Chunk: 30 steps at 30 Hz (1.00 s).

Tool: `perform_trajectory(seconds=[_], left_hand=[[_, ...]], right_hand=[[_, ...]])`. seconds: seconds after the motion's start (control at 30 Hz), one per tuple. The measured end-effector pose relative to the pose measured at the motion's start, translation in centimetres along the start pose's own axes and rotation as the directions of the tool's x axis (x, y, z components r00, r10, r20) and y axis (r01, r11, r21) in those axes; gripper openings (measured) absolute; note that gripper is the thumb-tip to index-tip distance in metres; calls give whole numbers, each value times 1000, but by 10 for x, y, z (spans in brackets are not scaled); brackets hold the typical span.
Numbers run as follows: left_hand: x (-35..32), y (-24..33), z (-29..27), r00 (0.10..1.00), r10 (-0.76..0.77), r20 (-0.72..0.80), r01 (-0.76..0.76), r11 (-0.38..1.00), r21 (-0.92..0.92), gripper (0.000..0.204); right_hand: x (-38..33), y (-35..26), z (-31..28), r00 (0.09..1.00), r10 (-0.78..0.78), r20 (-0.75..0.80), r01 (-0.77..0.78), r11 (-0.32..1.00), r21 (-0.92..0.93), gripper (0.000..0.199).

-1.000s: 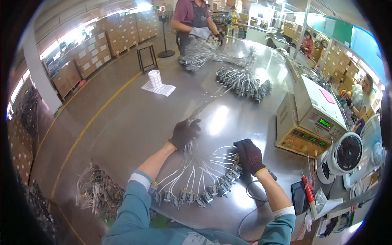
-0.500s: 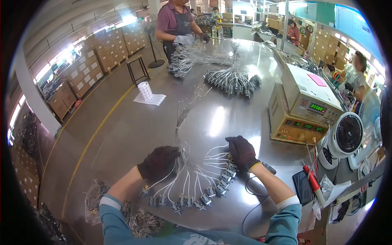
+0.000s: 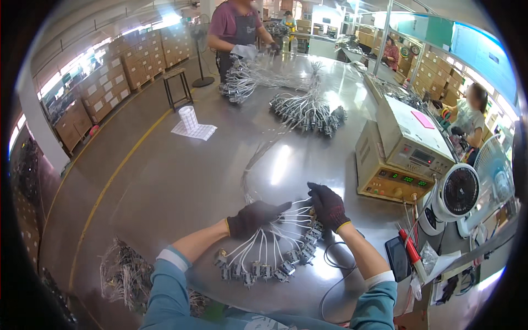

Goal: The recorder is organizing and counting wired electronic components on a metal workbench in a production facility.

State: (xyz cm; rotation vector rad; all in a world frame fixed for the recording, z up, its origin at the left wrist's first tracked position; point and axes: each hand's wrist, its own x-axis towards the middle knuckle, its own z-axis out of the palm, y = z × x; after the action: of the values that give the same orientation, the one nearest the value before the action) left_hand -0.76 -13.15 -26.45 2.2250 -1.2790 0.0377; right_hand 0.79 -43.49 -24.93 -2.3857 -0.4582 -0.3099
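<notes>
In a dark glove, my left hand [image 3: 254, 219] is closed over the gathered part of a bundle of white cables [image 3: 264, 247]. From under it the cables fan out toward me and to the right, each ending in a small grey metal connector [image 3: 256, 269]. The bundle's thin loose tails [image 3: 258, 157] run away across the table. My right hand [image 3: 329, 208], also gloved, is at the fan's upper right end, beside the last connectors [image 3: 314, 234]. Its fingers are bent together; what they grip is hidden.
Two stacked test instruments [image 3: 396, 148] and a white fan [image 3: 459, 190] stand at the right, near a phone [image 3: 397, 257] and a red-handled tool [image 3: 410, 247]. Farther off lie another cable pile [image 3: 308, 113] and a label roll [image 3: 188, 118]. A co-worker [image 3: 236, 33] handles cables at the far left.
My left hand has moved right, onto the gathered cables. The fan of connectors has drawn closer together, shifting right at its left end. My right hand stays nearly in place.
</notes>
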Motion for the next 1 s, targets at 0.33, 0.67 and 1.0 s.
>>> perform_trajectory(seconds=[0.33,0.67,1.0], left_hand=[[13,-28,-28,976,100,194,-80,991,-105,85],[10,-22,-26,964,151,220,-120,982,-147,66],[9,-43,-33,960,152,234,-128,985,-116,90]], right_hand=[[-14,-21,-14,999,-12,37,16,995,-99,34],[-37,-73,-41,971,-210,117,228,959,-167,30],[-101,-9,-103,998,54,-31,-62,885,-461,41]])
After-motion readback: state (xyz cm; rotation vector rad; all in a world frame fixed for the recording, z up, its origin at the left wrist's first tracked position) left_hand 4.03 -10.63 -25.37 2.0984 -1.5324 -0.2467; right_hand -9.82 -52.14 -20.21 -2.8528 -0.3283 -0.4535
